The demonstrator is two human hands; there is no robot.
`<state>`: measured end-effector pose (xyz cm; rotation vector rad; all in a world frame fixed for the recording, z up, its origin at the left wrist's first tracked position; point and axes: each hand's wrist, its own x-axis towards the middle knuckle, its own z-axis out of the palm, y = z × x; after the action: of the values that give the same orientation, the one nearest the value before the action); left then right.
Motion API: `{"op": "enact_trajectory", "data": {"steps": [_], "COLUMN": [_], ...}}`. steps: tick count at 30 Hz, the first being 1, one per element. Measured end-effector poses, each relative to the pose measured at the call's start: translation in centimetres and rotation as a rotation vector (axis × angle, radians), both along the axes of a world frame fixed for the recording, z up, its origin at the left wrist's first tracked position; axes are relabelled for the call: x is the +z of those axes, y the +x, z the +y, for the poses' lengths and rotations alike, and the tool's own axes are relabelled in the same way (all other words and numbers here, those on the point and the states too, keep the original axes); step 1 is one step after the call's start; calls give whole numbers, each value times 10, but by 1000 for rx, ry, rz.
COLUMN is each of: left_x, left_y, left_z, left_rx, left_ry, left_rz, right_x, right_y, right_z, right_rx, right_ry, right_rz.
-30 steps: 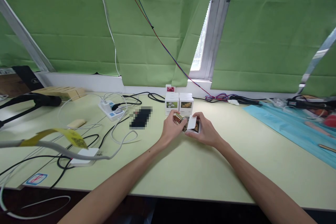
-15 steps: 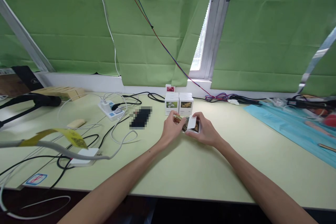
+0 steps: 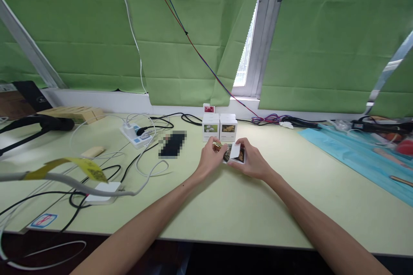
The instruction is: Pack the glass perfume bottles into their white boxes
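Observation:
My left hand (image 3: 211,155) is closed on a shiny, gold-and-dark small item (image 3: 226,153), whose exact kind I cannot make out. Its right end meets a small white box (image 3: 240,157) that bears a yellow flower picture and has a raised white flap. Around that box my right hand (image 3: 253,161) is closed, fingers at its far and near sides. Just behind my hands stand two white boxes side by side: the left one (image 3: 211,128) shows a white flower, the right one (image 3: 228,128) a yellow flower.
A smaller box with a red picture (image 3: 209,109) stands at the wall. To the left are a blurred black item (image 3: 173,145), a power strip (image 3: 136,136), cables and a white adapter (image 3: 105,192). A blue sheet (image 3: 358,154) lies at right.
The item in my left hand has shifted slightly against the white box. Both hands keep nearly the same place and hold.

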<state>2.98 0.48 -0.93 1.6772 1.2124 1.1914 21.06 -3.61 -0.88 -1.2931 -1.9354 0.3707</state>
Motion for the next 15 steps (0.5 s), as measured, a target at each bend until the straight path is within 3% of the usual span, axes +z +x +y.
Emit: {"op": "enact_trajectory", "data": {"steps": [15], "left_x": [-2], "left_y": [-2], "left_z": [7], "left_rx": [-21], "left_ry": [-21], "left_rz": [52], "right_x": [1], "right_y": [0], "right_z": [-1], "right_rx": [-9], "right_ry": [-22], "right_rz": [-21]}}
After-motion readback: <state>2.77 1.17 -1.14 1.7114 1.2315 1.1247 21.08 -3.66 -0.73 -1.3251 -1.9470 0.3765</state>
